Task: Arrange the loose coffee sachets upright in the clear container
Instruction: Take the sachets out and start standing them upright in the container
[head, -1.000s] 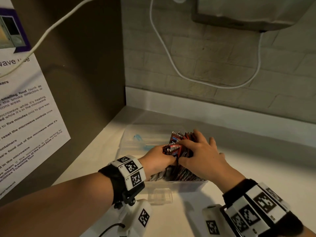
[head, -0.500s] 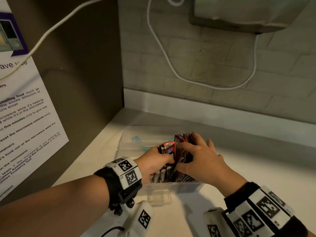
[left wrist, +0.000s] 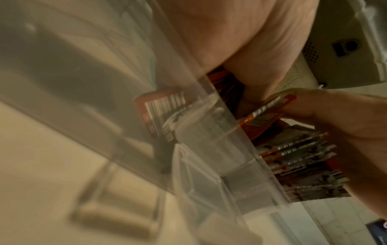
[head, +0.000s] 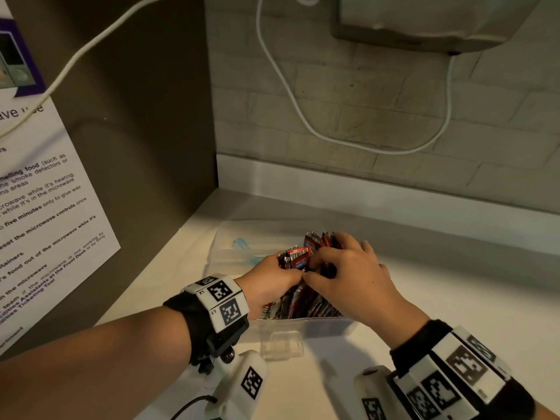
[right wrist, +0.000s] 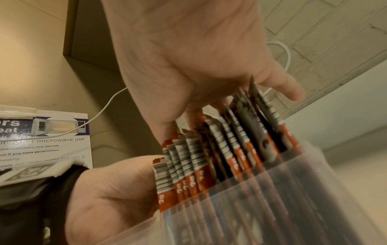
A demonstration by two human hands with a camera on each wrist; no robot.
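The clear container stands on the white counter, packed with red and dark coffee sachets standing on edge. My left hand is at the container's left side and grips a small bunch of sachets at the row's left end. My right hand lies over the row, thumb by the left thumb, fingers curled among the sachet tops. In the right wrist view the right hand's fingers dip between the sachets, and the left hand holds the row's end against the container.
A clear lid with a blue tab lies just behind and left of the container. A brown side panel with a microwave notice stands close on the left. A tiled wall, a white cable and a wall-mounted unit are behind.
The left hand has shifted its bunch of sachets slightly left and up. The right hand's fingers have worked deeper among the tops. The container stays put.
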